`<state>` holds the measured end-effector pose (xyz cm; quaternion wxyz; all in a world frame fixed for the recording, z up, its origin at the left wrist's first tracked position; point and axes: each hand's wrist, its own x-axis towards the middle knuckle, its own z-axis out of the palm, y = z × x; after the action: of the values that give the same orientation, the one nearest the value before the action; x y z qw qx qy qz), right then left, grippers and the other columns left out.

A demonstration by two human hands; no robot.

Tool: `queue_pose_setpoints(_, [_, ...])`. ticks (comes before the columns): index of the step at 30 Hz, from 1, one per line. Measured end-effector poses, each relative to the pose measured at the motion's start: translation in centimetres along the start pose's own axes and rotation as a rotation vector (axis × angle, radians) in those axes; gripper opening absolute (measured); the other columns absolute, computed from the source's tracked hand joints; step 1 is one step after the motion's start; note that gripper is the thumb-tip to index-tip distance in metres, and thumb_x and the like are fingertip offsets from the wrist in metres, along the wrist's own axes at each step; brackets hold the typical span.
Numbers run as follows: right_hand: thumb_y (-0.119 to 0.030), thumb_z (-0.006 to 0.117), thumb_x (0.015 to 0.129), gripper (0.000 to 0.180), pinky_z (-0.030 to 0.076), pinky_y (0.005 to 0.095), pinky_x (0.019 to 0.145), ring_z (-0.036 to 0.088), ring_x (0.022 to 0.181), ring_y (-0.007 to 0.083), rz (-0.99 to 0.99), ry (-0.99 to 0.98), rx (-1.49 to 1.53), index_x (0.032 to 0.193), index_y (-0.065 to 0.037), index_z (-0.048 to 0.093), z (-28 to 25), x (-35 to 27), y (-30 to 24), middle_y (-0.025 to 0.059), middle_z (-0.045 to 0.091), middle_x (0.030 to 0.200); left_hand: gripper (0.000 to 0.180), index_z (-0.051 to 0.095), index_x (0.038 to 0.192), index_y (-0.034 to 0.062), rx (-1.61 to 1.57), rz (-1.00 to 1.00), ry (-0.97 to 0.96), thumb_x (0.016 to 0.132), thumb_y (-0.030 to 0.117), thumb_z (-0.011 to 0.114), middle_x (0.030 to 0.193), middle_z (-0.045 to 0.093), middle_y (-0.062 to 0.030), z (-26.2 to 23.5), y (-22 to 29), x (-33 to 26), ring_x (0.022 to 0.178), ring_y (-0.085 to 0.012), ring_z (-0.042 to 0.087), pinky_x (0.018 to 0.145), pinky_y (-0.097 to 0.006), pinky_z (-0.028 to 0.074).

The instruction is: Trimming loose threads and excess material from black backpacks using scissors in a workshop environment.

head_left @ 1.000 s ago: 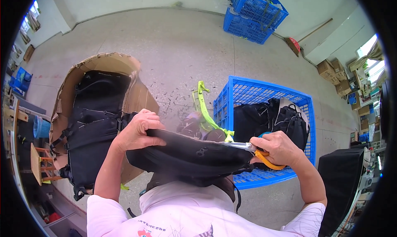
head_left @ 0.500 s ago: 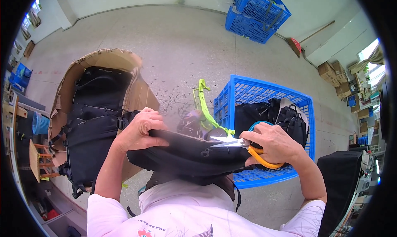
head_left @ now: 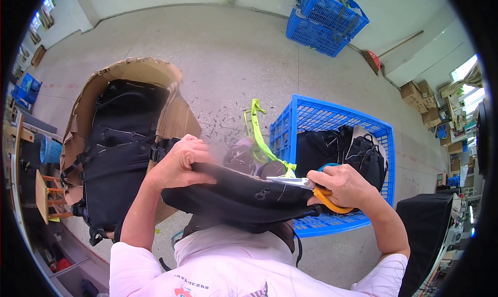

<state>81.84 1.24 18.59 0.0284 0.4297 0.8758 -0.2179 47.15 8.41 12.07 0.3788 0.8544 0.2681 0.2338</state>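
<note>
The person's left hand (head_left: 184, 162) grips the left part of the far edge of a black fabric piece (head_left: 233, 196), thumb pressed on the near face and fingers curled over the far side. The piece lies across the front of the body, between a cardboard box (head_left: 179, 113) on the left and a blue plastic crate (head_left: 344, 109) on the right.

The right hand (head_left: 345, 185) is closed around the coloured handles of a pair of scissors (head_left: 293, 182), whose silver blades point left along the edge and look nearly together. A thin pale line, perhaps a loose thread, shows on the dark fabric just below them; whether the blades hold anything is too small to tell.

The step in hand appears to be snipping along this edge. To do it well, the left hand should hold the edge taut and level, with its fingers well to the left of the points. The blades are best kept flat beside the edge, using short closes of the tips, so that only the stray end is cut and the cloth is not nicked. The near side sags, so lifting it a little would likely steady the cut.
</note>
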Motion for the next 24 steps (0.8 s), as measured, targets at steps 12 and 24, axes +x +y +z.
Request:
queue_pose_setpoints(12, [-0.055,0.069,0.069,0.053,0.040,0.0349,0.056,0.051,0.063,0.0214,-0.061,0.016,-0.056,0.099,-0.013,0.056,-1.2,1.9,-1.1,0.0065,0.049,0.067,0.022,0.065,0.079,0.0136,0.032,-0.023,-0.007,0.061,0.018,0.076,0.073,0.059,0.0006,-0.1,0.8,0.0,0.074,-0.0183,0.055,0.077,-0.031,0.035])
queue_pose_setpoints(24, [-0.052,0.065,0.075,0.046,0.040,0.0329,0.049,0.054,0.060,0.0196,-0.013,-0.032,0.012,0.094,-0.011,0.055,-1.3,1.7,-2.0,0.0068,0.051,0.062,0.021,0.065,0.077,0.0137,0.057,-0.050,0.010,0.060,0.017,0.076,0.071,0.058,0.0006,0.0,1.1,-0.5,0.073,-0.0186,0.055,0.070,-0.032,0.034])
